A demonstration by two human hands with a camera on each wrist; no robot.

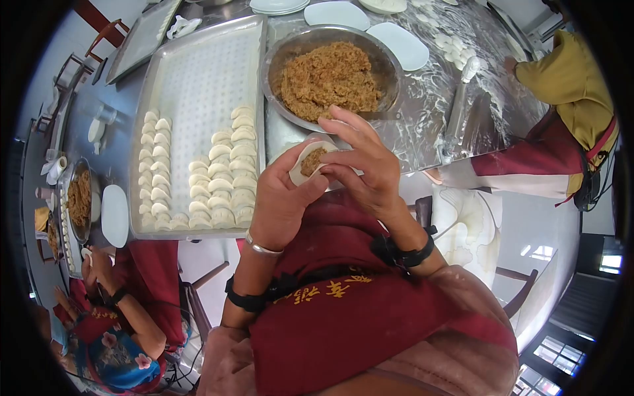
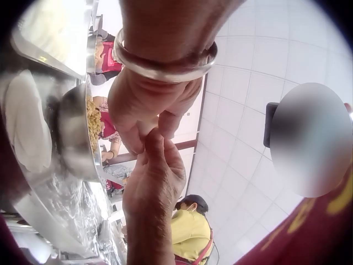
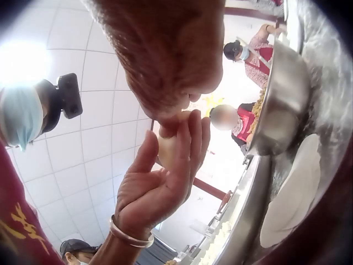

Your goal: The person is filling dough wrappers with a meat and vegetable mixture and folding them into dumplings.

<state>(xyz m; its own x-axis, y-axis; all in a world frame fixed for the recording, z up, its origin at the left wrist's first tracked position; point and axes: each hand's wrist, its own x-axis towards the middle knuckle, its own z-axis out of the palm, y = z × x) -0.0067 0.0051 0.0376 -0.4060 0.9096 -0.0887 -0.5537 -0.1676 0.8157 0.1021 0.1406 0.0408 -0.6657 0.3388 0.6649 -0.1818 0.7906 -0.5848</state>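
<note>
A round dumpling wrapper (image 1: 299, 174) with a lump of brown filling (image 1: 315, 160) in its middle is up in front of the apron, near the table edge. My left hand (image 1: 281, 203) cups it from the left, thumb along its near rim; a silver bangle circles that wrist. From the other side, my right hand (image 1: 367, 165) pinches the wrapper's edge between thumb and forefinger, its other fingers raised. In the right wrist view the wrapper (image 3: 167, 153) shows pale between the two hands. The left wrist view has both hands' fingertips meeting over it.
A metal tray (image 1: 198, 69) to the left bears rows of folded dumplings (image 1: 221, 188). Straight ahead stands a steel bowl (image 1: 391, 92) of filling. White plates (image 1: 399, 46) lie behind it. A pale-handled tool (image 1: 460, 99) rests on the floured table. Other people stand left and right.
</note>
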